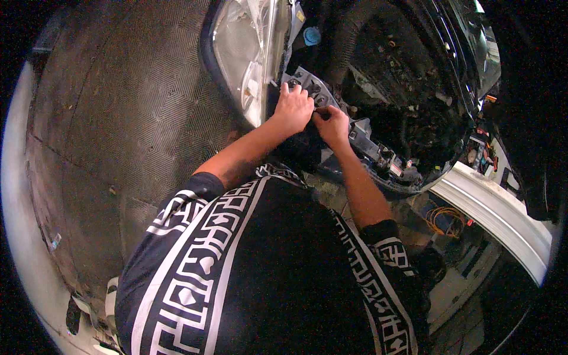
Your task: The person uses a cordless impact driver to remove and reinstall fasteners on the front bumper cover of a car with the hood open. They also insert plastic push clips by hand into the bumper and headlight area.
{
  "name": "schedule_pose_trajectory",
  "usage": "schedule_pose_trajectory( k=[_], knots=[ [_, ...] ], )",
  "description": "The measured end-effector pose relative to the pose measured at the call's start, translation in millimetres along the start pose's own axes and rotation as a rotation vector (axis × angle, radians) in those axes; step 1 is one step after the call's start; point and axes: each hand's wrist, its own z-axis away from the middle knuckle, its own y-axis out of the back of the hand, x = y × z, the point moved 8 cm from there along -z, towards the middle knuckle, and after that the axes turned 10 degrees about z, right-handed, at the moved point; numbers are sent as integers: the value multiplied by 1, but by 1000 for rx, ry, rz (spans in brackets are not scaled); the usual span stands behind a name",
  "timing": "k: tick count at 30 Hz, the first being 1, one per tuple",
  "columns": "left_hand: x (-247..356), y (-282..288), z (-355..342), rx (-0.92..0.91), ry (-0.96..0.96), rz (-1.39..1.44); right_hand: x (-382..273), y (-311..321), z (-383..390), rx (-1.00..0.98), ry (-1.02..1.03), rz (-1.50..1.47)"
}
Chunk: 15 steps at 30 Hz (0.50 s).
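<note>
In front of me is the front corner of a car with its engine bay exposed. My left hand [294, 109] is closed with curled fingers at the grey plastic bracket [307, 78], just beside the clear headlight [239, 44]. What its fingers grip is hidden beneath them. Close to its right, my right hand [333, 124] bends over the same bracket, thumb and fingers pinched together. Anything in that pinch is too small to make out. The bracket runs on to the right below the engine bay [384, 89].
A blue cap [311, 36] shows beside the headlight, near a ribbed black hose [350, 32]. On the right lie a long pale panel [494, 207] and a coil of orange cable [444, 220]. Patterned flooring [142, 89] spreads on the left.
</note>
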Motion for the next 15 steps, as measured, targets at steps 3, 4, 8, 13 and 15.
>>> schedule_pose_trajectory(
  k=[3, 4, 8, 13, 15],
  knots=[
    [-4, -1, -4, -42, -22, 20, 7, 1, 12, 96, -35, -65],
    [-5, -2, -4, -48, -36, 18, 8, 2, 15, 117, -38, -89],
    [-12, -5, -1, -50, -51, 61, 11, 9, 23, 152, 19, -23],
    [-15, -4, 1, 15, -103, 93, 28, 19, 37, 151, -46, -120],
    [-16, -4, 1, 37, -114, 116, 21, 18, 37, 154, 20, -129]
  ],
)
